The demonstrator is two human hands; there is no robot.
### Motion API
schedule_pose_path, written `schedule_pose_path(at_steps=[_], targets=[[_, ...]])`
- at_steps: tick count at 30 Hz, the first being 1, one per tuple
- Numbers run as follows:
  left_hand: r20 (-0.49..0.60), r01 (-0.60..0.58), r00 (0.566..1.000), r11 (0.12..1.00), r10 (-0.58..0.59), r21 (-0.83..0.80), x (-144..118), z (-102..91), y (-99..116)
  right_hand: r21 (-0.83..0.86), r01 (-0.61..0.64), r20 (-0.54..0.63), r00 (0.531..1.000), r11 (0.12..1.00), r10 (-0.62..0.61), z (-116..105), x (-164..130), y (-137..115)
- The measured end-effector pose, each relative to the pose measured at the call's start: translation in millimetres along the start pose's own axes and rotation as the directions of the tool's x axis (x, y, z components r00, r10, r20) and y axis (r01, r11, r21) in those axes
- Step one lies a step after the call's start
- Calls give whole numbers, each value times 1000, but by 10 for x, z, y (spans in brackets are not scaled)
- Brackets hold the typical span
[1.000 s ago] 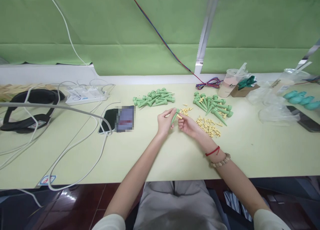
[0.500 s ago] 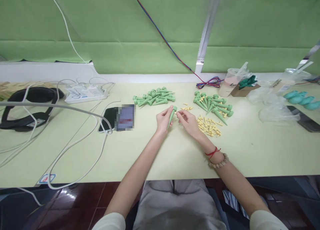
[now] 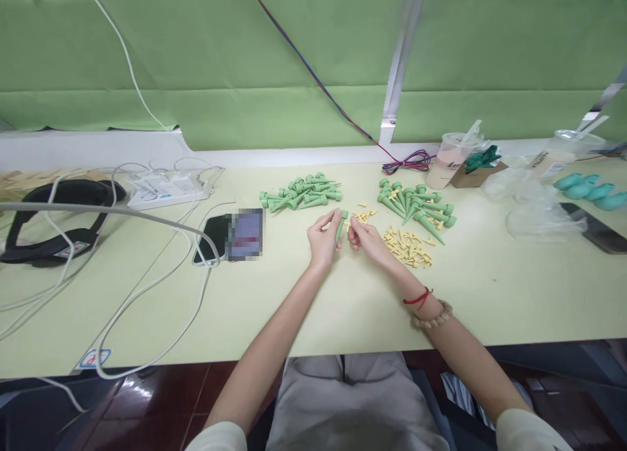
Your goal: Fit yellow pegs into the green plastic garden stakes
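Your left hand [image 3: 322, 236] sits just above the middle of the frame, its grip closed around a green cone spike [image 3: 339, 226]: thumb and fingers pinch the tapered body, with the wide end pointing up and away from you. Your right hand [image 3: 365, 236] is right beside it, fingertips pinched narrow and pressed up against the spike's upper end; whether a small yellow piece sits between those fingertips is too small to tell. Both hands hover just over the pale table [image 3: 353, 300].

Just beyond your hands lies a small scatter of yellow pieces [image 3: 363, 214]. A larger heap of yellow pieces [image 3: 409, 247] lies to the right of your right hand. Behind that heap, a pile of green spikes [image 3: 416, 206] mixed with a few yellow bits sits upper right of centre. A second pile of green spikes [image 3: 304, 191] lies upper left of your hands, apart from them. A phone [image 3: 230, 236] rests left of your left hand.
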State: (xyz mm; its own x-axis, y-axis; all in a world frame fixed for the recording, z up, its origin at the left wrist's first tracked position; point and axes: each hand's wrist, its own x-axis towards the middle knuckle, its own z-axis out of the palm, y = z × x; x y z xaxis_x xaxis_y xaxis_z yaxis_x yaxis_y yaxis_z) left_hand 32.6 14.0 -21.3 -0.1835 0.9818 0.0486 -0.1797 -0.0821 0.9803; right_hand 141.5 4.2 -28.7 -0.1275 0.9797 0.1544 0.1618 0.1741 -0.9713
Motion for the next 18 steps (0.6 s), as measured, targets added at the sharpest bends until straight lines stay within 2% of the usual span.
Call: schedule_pose_path(at_steps=[2,4,6,8,10,14,18], targets=[[-5,81,997,997,-81,-16,8,-9,1,-83,66,-48,996,994,-71,-37,-18,-2],[-7,136,991,990,-136,-25,21,-23,-3,-212,172,-44,982,962,-185,-85,-28,-6],[1,163,987,986,-163,-23,36,-42,-5,-347,276,26,958,896,-285,-129,-24,-6],[3,195,981,981,-195,-19,48,-61,-2,-447,336,102,940,829,-325,-156,-13,0],[-1,211,977,977,-211,-16,49,-75,1,-517,358,145,932,778,-333,-159,-5,14],[-10,178,984,984,-178,-23,15,-89,-14,-646,338,145,934,685,-325,-88,-9,62],[-35,154,987,987,-156,-36,-20,-109,-40,-687,330,121,930,647,-346,23,-24,123]])
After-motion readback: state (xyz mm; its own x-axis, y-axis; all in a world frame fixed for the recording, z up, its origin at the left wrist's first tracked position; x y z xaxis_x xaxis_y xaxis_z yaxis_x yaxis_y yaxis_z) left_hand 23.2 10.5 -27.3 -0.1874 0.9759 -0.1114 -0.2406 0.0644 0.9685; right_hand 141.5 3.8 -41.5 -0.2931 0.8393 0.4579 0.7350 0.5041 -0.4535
